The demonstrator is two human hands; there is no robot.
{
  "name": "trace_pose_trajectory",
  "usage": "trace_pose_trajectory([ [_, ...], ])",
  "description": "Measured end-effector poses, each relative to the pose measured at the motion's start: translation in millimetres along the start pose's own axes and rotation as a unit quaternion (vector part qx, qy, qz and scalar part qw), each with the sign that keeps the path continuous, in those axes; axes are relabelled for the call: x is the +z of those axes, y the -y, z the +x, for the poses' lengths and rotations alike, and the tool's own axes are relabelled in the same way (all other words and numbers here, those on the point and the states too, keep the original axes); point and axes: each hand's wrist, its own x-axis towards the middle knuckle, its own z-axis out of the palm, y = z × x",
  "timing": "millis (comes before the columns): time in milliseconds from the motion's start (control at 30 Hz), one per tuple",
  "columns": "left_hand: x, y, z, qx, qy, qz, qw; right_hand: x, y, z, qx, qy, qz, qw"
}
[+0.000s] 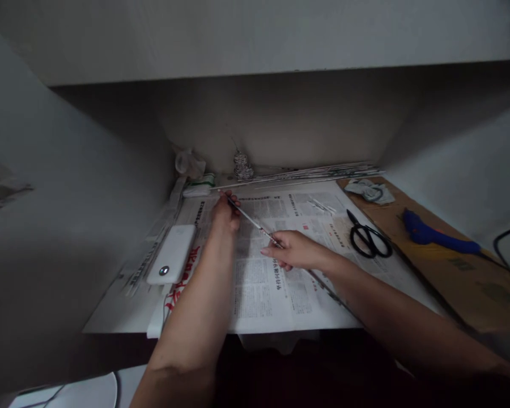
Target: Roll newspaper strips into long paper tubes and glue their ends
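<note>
A thin rolled-paper stick (pixel 250 219) slants across the middle of the view, above the newspaper sheets (pixel 255 289). My left hand (pixel 227 211) is closed around its far end, and a short tip sticks out past the fingers. Lower and to the right, my right hand (pixel 291 249) pinches the same stick between thumb and fingers. From under the right wrist the stick runs on toward the near edge of the desk. Black-handled scissors (pixel 368 238) lie to the right of my right hand. A white power bank (pixel 172 255) rests left of my left forearm.
Several long paper sticks (pixel 314 174) lie along the back beside a small wound paper figure (pixel 241 166). On the right, a cardboard sheet (pixel 454 283) carries a blue glue gun (pixel 440 233) with a cord. Short white pieces (pixel 322 206) lie on the newspaper. Walls enclose the desk.
</note>
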Motion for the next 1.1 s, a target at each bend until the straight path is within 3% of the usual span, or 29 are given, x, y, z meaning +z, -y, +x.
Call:
trace_pose_trajectory([
  [133,-0.7,-3.6,-0.3,-0.008,-0.005,-0.061,0.998,-5.6,-5.0,-27.3,-0.062,-0.076,-0.117,0.988],
  [200,1.7,-4.1,-3.8,-0.024,0.020,-0.083,0.996,-5.6,-8.3,-41.8,-0.049,-0.084,-0.090,0.991],
  [300,5.7,-4.6,-9.3,-0.059,0.076,-0.134,0.986,-0.6,-13.6,-60.3,0.043,0.011,0.116,0.992],
  [400,7.8,-5.2,-12.0,-0.079,0.103,-0.162,0.978,5.5,-17.2,-75.1,0.095,0.091,0.331,0.934],
  [467,8.1,-4.9,-12.4,-0.084,0.104,-0.174,0.976,7.6,-17.2,-81.8,0.104,0.098,0.377,0.915],
  [667,8.7,0.0,-13.0,-0.113,0.150,-0.197,0.962,10.0,-8.9,-72.9,0.079,0.029,0.343,0.935],
  [867,9.4,0.8,-14.4,-0.133,0.175,-0.222,0.950,20.8,-10.4,-56.8,0.026,0.019,0.323,0.946],
  [1100,10.9,2.4,-17.2,-0.147,0.167,-0.219,0.950,21.3,-5.1,-51.5,0.038,0.013,0.313,0.949],
])
